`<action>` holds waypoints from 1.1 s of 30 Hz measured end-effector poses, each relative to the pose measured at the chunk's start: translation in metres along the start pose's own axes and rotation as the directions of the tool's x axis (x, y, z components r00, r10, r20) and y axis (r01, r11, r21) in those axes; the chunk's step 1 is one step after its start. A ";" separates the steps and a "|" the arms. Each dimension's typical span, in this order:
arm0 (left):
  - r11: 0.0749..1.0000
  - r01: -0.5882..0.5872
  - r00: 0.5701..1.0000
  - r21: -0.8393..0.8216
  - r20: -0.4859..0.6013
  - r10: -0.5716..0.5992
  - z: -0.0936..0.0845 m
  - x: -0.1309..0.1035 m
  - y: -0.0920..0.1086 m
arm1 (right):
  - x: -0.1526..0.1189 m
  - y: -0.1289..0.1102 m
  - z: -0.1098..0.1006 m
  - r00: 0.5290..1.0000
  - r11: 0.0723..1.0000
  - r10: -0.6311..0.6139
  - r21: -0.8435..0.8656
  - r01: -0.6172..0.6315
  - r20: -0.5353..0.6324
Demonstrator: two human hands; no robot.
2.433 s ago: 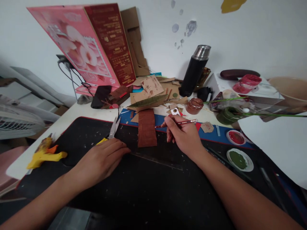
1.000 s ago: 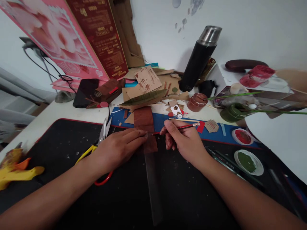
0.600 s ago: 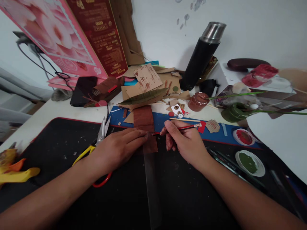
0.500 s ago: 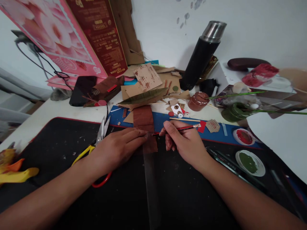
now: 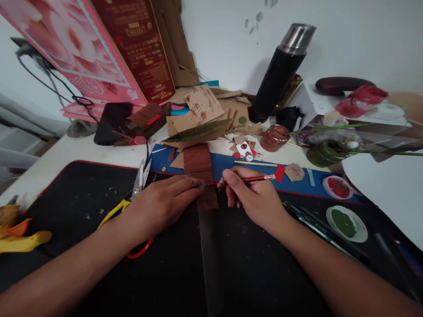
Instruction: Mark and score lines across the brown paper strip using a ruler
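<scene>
My left hand (image 5: 165, 200) lies with fingers stretched out and close together across a reddish-brown painted strip (image 5: 197, 160), pressing it to the black mat. Under its fingertips starts a clear flat strip like a ruler (image 5: 209, 259), which runs down toward me. My right hand (image 5: 246, 189) is closed round a red pencil (image 5: 254, 178) with a metal ferrule end. Held almost level, the pencil has its tip beside my left fingertips at the brown strip; the exact contact is hidden. Scissors (image 5: 138, 187) with yellow and red handles lie partly under my left forearm.
Behind my hands lie cardboard scraps (image 5: 203, 105), a long leaf-shaped green piece (image 5: 201, 132) and a brown paint jar (image 5: 275, 138). A black thermos (image 5: 277, 79) leans by the wall. Lids of red paint (image 5: 337, 187) and green paint (image 5: 345, 222) sit to the right.
The pencil has tipped a little flatter and slid slightly left toward my left fingertips. My left hand stays in place on the strip; the view has shifted slightly.
</scene>
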State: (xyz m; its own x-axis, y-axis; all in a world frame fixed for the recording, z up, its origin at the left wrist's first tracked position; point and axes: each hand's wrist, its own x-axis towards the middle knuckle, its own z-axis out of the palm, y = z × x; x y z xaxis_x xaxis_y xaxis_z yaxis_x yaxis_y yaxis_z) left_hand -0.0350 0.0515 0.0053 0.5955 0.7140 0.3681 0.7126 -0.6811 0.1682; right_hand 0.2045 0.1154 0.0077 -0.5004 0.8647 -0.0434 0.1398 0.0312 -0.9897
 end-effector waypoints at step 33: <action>0.996 -0.046 0.999 0.071 -0.016 0.048 -0.001 0.004 0.001 | -0.001 0.006 -0.001 0.999 1.000 0.009 -0.011 -0.009 0.036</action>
State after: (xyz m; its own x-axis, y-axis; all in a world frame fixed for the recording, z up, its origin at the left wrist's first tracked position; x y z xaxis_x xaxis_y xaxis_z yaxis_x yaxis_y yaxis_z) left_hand -0.0326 0.0536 0.0079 0.6228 0.6782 0.3901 0.7090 -0.7001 0.0852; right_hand 0.2069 0.1153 0.0020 -0.5296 0.8463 -0.0573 0.1532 0.0290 -0.9878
